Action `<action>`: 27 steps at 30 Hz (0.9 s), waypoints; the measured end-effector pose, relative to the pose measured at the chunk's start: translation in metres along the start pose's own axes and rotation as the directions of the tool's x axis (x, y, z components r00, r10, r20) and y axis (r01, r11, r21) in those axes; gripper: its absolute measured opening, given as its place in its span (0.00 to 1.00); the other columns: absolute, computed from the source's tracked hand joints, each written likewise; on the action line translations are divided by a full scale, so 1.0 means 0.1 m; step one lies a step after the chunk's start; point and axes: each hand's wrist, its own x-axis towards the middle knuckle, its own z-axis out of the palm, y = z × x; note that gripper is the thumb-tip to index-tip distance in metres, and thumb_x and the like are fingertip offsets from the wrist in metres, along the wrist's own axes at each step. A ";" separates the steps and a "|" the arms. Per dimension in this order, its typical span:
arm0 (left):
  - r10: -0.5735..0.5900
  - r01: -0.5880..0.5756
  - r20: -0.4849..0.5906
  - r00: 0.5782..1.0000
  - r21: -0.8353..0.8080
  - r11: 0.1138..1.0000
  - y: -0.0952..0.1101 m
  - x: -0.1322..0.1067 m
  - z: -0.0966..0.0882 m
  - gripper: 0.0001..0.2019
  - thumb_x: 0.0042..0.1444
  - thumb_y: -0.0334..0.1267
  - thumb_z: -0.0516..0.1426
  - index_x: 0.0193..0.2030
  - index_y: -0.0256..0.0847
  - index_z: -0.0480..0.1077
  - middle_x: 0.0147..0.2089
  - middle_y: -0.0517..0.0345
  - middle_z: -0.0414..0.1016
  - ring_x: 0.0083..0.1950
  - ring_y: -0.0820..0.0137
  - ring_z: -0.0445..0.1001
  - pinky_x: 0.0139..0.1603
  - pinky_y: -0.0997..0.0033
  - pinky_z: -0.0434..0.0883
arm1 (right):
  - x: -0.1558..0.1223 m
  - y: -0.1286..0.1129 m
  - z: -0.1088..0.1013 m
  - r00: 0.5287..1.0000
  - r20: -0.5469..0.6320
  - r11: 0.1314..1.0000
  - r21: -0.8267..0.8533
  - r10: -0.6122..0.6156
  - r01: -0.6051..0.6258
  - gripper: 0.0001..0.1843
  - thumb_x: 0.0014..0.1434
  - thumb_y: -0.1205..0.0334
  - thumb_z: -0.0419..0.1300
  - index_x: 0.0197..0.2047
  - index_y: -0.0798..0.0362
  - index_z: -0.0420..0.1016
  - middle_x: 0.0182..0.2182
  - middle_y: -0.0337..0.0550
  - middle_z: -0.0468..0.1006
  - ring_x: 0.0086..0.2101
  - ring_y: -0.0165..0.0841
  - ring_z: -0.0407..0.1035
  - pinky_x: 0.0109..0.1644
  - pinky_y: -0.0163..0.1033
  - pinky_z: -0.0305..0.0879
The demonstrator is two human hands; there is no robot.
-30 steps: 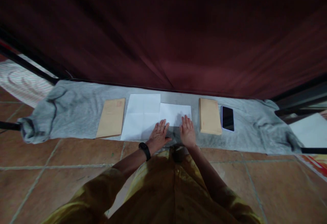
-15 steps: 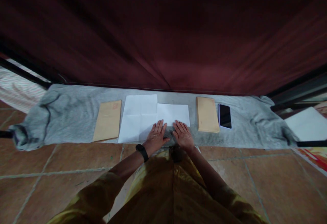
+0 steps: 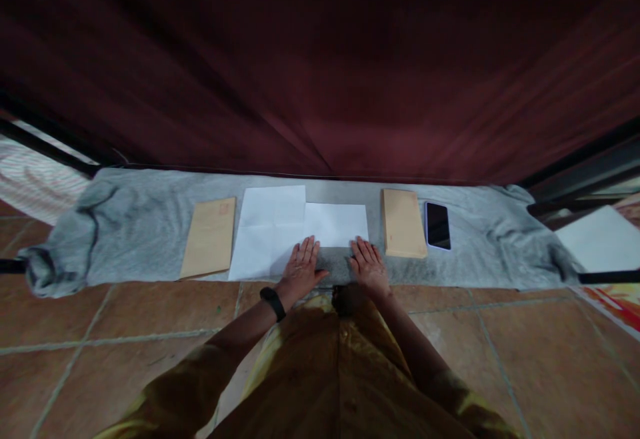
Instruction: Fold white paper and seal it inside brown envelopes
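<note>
Your left hand (image 3: 300,265) and right hand (image 3: 369,267) lie flat, apart, gripping nothing, fingertips on the folded sheet (image 3: 336,223)'s near edge; sheet's on the grey cloth (image 3: 145,225). Press evenly outward along that edge, corners square.

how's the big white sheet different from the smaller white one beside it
The large creased white paper sheet lies opened out, fold lines showing; the small white paper sheet is clearly smaller and looks uncreased. The left hand rests on the large sheet's near corner; the right hand touches the small sheet's near edge. Both lie flat on the grey cloth.
</note>
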 end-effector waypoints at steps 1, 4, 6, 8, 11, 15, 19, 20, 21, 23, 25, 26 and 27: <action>-0.001 0.001 0.000 1.000 0.002 1.000 0.00 -0.01 -0.01 0.39 0.65 0.54 0.55 0.73 0.25 0.54 0.76 0.31 0.49 0.78 0.50 0.47 0.76 0.48 0.49 | 0.00 0.00 0.00 1.000 -0.001 1.000 0.001 0.002 -0.002 0.27 0.73 0.56 0.47 0.71 0.55 0.62 0.69 0.50 0.63 0.67 0.43 0.59 0.71 0.52 0.52; 0.008 -0.008 -0.006 1.000 0.011 1.000 0.01 0.00 -0.05 0.39 0.64 0.53 0.55 0.71 0.22 0.56 0.75 0.28 0.52 0.77 0.48 0.49 0.76 0.45 0.47 | -0.01 0.00 0.02 1.000 -0.007 1.000 0.008 0.004 -0.004 0.28 0.73 0.55 0.47 0.72 0.55 0.61 0.69 0.51 0.63 0.68 0.43 0.58 0.71 0.53 0.52; 0.025 -0.025 -0.017 1.000 0.022 0.999 0.04 0.05 -0.07 0.37 0.66 0.52 0.54 0.70 0.20 0.58 0.74 0.26 0.54 0.77 0.48 0.51 0.77 0.44 0.46 | -0.01 0.00 0.02 1.000 -0.007 1.000 0.012 -0.002 0.002 0.28 0.73 0.56 0.47 0.72 0.55 0.60 0.69 0.51 0.62 0.68 0.43 0.58 0.71 0.53 0.52; 0.072 -0.071 -0.037 0.997 0.026 0.997 0.10 0.14 -0.10 0.34 0.68 0.49 0.51 0.70 0.22 0.58 0.74 0.29 0.55 0.77 0.50 0.52 0.77 0.45 0.46 | -0.01 0.00 0.03 1.000 -0.010 1.000 0.010 -0.005 0.005 0.28 0.73 0.56 0.47 0.72 0.55 0.60 0.69 0.51 0.62 0.68 0.44 0.58 0.71 0.53 0.52; 0.176 -0.176 -0.075 0.981 0.009 0.984 0.23 0.29 -0.10 0.30 0.69 0.45 0.49 0.72 0.27 0.57 0.75 0.36 0.54 0.77 0.55 0.50 0.77 0.46 0.47 | -0.01 0.00 0.04 1.000 -0.016 1.000 -0.005 -0.007 0.007 0.27 0.73 0.57 0.47 0.72 0.55 0.60 0.69 0.50 0.63 0.67 0.44 0.58 0.72 0.53 0.52; 0.245 -0.249 -0.096 0.965 -0.027 0.968 0.35 0.44 -0.02 0.28 0.70 0.45 0.47 0.72 0.30 0.57 0.75 0.41 0.55 0.77 0.58 0.50 0.77 0.48 0.47 | 0.00 0.00 0.04 1.000 -0.012 1.000 -0.028 -0.009 0.008 0.27 0.73 0.57 0.48 0.71 0.56 0.62 0.69 0.51 0.63 0.67 0.43 0.59 0.72 0.53 0.52; 0.239 -0.245 -0.101 0.966 -0.048 0.968 0.32 0.48 0.08 0.31 0.70 0.51 0.48 0.73 0.33 0.56 0.77 0.42 0.52 0.78 0.57 0.49 0.77 0.48 0.48 | 0.01 -0.01 0.01 1.000 0.007 0.999 -0.039 -0.006 0.007 0.27 0.72 0.58 0.50 0.71 0.56 0.62 0.69 0.51 0.62 0.67 0.43 0.59 0.72 0.52 0.51; 0.233 -0.239 -0.103 0.967 -0.049 0.970 0.30 0.47 0.10 0.33 0.70 0.53 0.49 0.73 0.33 0.56 0.77 0.42 0.51 0.78 0.57 0.48 0.77 0.48 0.49 | 0.01 -0.01 0.01 1.000 0.011 0.999 -0.039 -0.004 0.004 0.27 0.72 0.58 0.50 0.71 0.56 0.62 0.69 0.51 0.62 0.67 0.43 0.59 0.72 0.52 0.51; 0.228 -0.234 -0.105 0.968 -0.051 0.971 0.28 0.47 0.11 0.34 0.69 0.54 0.49 0.73 0.33 0.55 0.77 0.42 0.51 0.78 0.57 0.47 0.77 0.48 0.49 | 0.01 -0.01 0.01 1.000 0.014 0.999 -0.038 -0.001 0.001 0.27 0.73 0.58 0.50 0.71 0.56 0.62 0.69 0.51 0.62 0.67 0.43 0.59 0.72 0.52 0.51; 0.211 -0.217 -0.106 0.972 -0.056 0.974 0.23 0.45 0.13 0.36 0.68 0.56 0.50 0.74 0.32 0.54 0.77 0.41 0.51 0.78 0.57 0.47 0.76 0.49 0.50 | 0.01 -0.01 0.01 1.000 0.020 0.999 -0.034 0.003 -0.003 0.27 0.73 0.57 0.49 0.71 0.55 0.61 0.70 0.51 0.62 0.67 0.43 0.59 0.72 0.52 0.50; 0.186 -0.194 -0.108 0.977 -0.066 0.979 0.18 0.42 0.13 0.37 0.67 0.56 0.51 0.74 0.30 0.53 0.77 0.39 0.51 0.78 0.56 0.47 0.76 0.50 0.51 | 0.01 -0.01 0.01 1.000 0.017 1.000 -0.029 0.008 -0.008 0.28 0.73 0.57 0.49 0.72 0.55 0.61 0.70 0.50 0.62 0.67 0.43 0.59 0.72 0.52 0.50; 0.174 -0.183 -0.110 0.979 -0.071 0.981 0.15 0.41 0.13 0.37 0.67 0.56 0.51 0.74 0.30 0.53 0.76 0.38 0.52 0.78 0.56 0.47 0.76 0.50 0.52 | 0.01 -0.01 0.02 1.000 0.014 1.000 -0.027 0.011 -0.010 0.28 0.73 0.57 0.49 0.72 0.55 0.60 0.70 0.50 0.62 0.67 0.43 0.59 0.72 0.52 0.50; 0.164 -0.173 -0.114 0.980 -0.076 0.982 0.13 0.39 0.12 0.37 0.68 0.55 0.51 0.74 0.30 0.53 0.76 0.38 0.52 0.78 0.56 0.48 0.76 0.50 0.53 | 0.01 -0.01 0.02 1.000 0.010 1.000 -0.024 0.012 -0.012 0.28 0.73 0.57 0.49 0.72 0.54 0.60 0.70 0.50 0.62 0.67 0.43 0.59 0.72 0.52 0.50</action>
